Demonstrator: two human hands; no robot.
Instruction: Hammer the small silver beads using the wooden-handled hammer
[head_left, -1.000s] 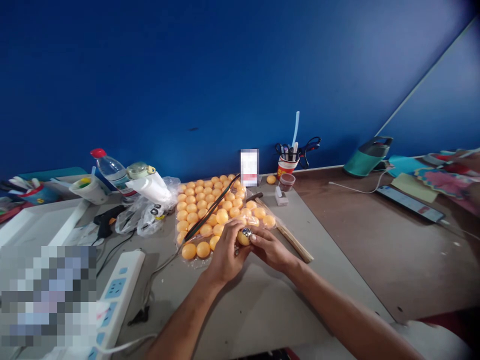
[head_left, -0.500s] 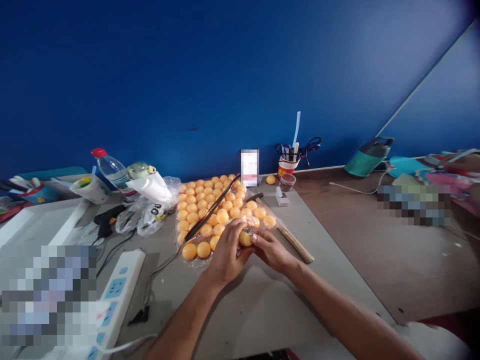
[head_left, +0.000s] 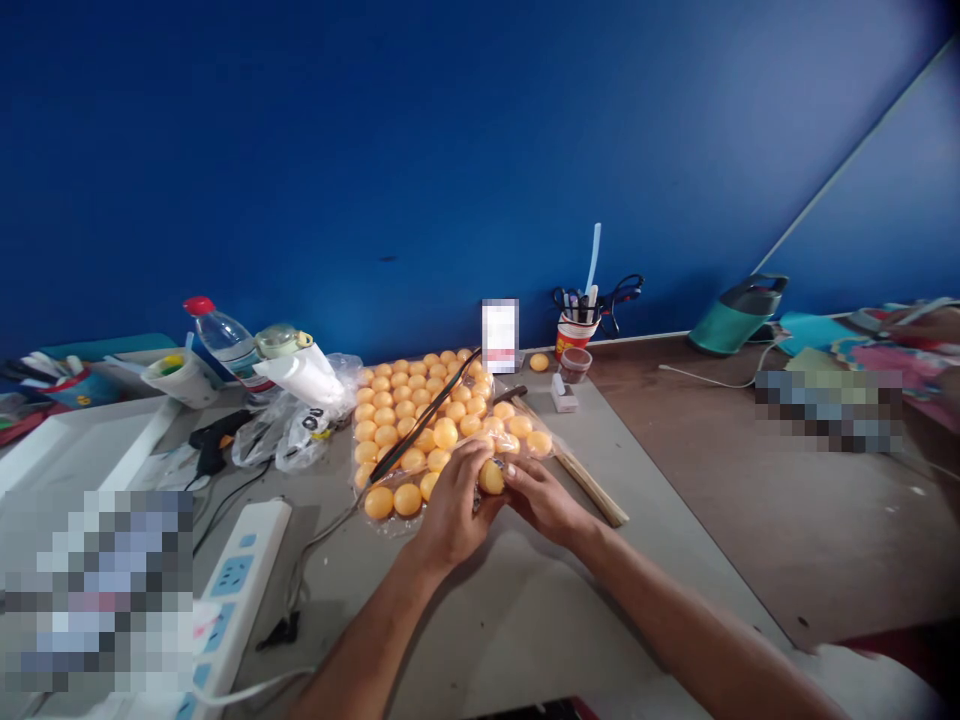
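Observation:
Between my two hands is an orange ball (head_left: 491, 478) with dark marks near its edge. My left hand (head_left: 456, 508) wraps round its left side, fingers curled over the top. From the right, my right hand (head_left: 541, 500) pinches it with thumb and fingers. Just beyond lies a clear plastic sheet of many orange balls (head_left: 405, 410) in rows, with a dark strap (head_left: 427, 412) slanting across it. A hammer with a wooden handle (head_left: 589, 485) rests to the right of the sheet.
A power strip (head_left: 251, 560), black glue gun (head_left: 212, 445), plastic bags and a red-capped bottle (head_left: 225, 335) stand left. Along the wall are a blurred upright screen (head_left: 500, 335), a cup of pens (head_left: 576, 332), a loose orange ball (head_left: 538, 362) and a teal jug (head_left: 731, 318).
The ball has turned between my fingers, so the dark patch that was on its top now shows less. Both hands are in nearly the same place.

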